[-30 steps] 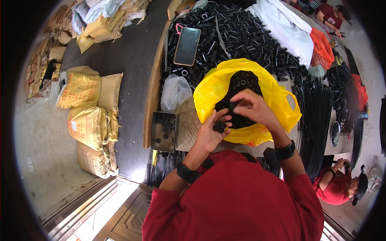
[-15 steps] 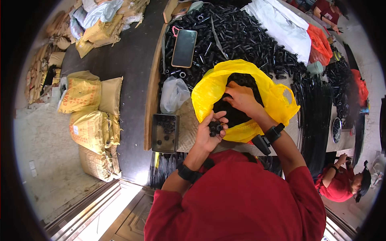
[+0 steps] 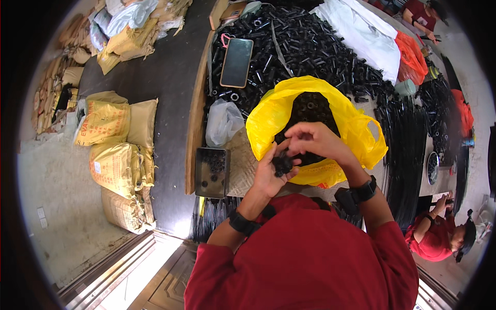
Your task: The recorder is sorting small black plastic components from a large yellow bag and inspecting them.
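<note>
A yellow plastic bag (image 3: 356,126) stands with its mouth wide, holding a mass of small black round parts (image 3: 311,106). At its near left rim my left hand (image 3: 267,173) is palm up, fingers curled around several small black ring-like parts (image 3: 282,163). My right hand (image 3: 315,140) hangs over the bag's mouth, its fingers bent toward the left palm and close to the parts there. Whether something small sits between the right fingertips is hard to make out.
A phone (image 3: 237,63) lies on the heap of black tubular parts (image 3: 310,46). Left of the bag are a clear plastic bag (image 3: 223,123) and a dark tray (image 3: 212,181) with a few black parts. Bundled black rods (image 3: 405,155) lie at right. A co-worker (image 3: 439,232) sits at lower right.
My right hand has come up out of the yellow bag's contents and moved nearer to my left palm. The left hand's fingers have loosened a little around the black parts.
</note>
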The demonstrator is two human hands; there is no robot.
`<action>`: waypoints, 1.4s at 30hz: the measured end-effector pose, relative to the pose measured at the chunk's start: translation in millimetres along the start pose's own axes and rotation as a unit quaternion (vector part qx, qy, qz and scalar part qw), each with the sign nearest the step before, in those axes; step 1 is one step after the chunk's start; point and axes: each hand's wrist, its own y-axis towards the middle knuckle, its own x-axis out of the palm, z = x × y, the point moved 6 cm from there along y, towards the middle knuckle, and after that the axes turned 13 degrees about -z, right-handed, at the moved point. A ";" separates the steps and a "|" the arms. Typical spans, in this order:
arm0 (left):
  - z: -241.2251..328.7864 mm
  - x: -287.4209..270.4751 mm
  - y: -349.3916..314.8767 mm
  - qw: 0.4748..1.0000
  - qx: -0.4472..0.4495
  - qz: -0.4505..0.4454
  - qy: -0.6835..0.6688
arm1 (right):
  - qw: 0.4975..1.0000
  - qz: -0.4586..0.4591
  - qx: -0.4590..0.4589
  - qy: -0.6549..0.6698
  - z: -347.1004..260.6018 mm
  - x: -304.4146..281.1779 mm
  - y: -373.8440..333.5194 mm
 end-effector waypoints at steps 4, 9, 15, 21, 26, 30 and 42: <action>-0.2 -8.3 -0.7 0.999 -0.032 0.009 -0.035 | 0.831 0.120 -0.003 -0.543 5.0 -4.1 16.4; 0.3 -12.1 -2.7 0.998 -0.048 -0.036 -0.031 | 0.799 0.115 -0.035 -0.589 16.2 -1.3 23.8; 0.8 -7.9 -1.5 0.999 -0.019 -0.042 -0.007 | 0.920 0.188 0.030 -0.342 6.9 -31.2 7.4; -1.2 2.5 0.0 0.999 -0.017 -0.039 -0.010 | 0.936 0.246 -0.005 -0.250 -7.7 -33.1 -18.2; 0.1 -10.2 -0.2 0.998 0.001 -0.032 -0.053 | 0.919 0.133 0.003 -0.370 -24.9 1.1 0.9; -1.1 -9.1 1.0 0.998 -0.028 -0.019 -0.060 | 0.795 0.162 -0.042 -0.583 -3.0 -2.1 24.7; -2.2 -7.5 0.9 0.995 0.006 -0.057 -0.082 | 0.755 0.097 -0.056 -0.646 13.4 4.5 43.1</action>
